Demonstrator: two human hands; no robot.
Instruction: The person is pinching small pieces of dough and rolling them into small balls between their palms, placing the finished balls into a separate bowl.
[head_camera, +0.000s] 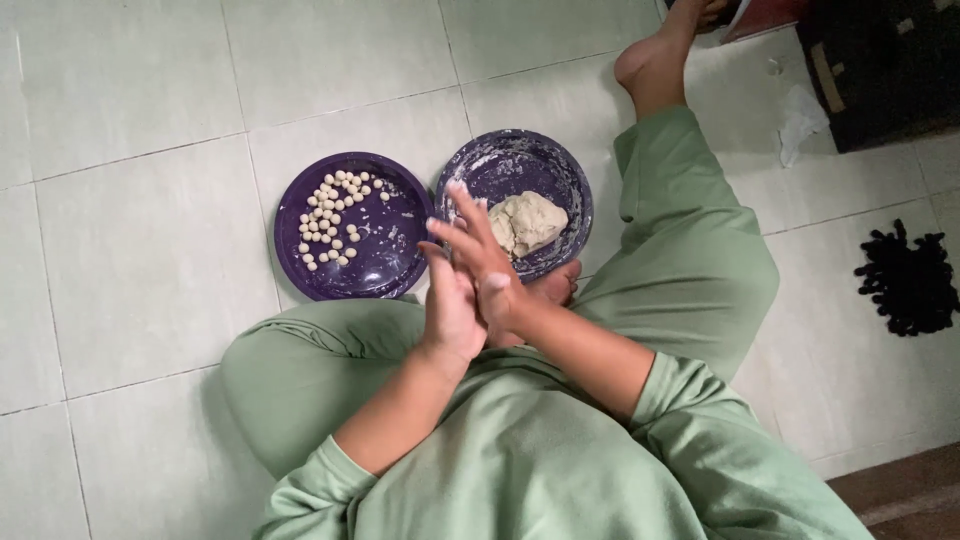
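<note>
Two hands pressed palm to palm sit right in the middle of the frame, above the person's green-clad lap. The left hand (448, 305) is the lower one, fingers pointing up toward the plates, and the right hand (487, 262) lies across it with fingers spread and floury. Whatever's between the palms is hidden, so can't tell if there's a bit of dough in there or not; the hands are flat against each other, not curled into a fist.

Just past the fingertips, slightly right of centre, is a purple plate (560, 165) dusted white, with a dough lump (527, 222) resting in its lower half. The lump is right beside the right hand's fingers, apart from them as far as the view shows, and outside the pressed palms.

Left of that plate, nearly touching it, is a second purple plate (385, 265) carrying a scatter of small dough balls (332, 215), mostly bunched on its left side.

Further out: pale green floor tiles (140, 240) all around, a bare foot (655, 55) at the top of the frame, and a black clump (908, 282) on the floor at the right edge.
</note>
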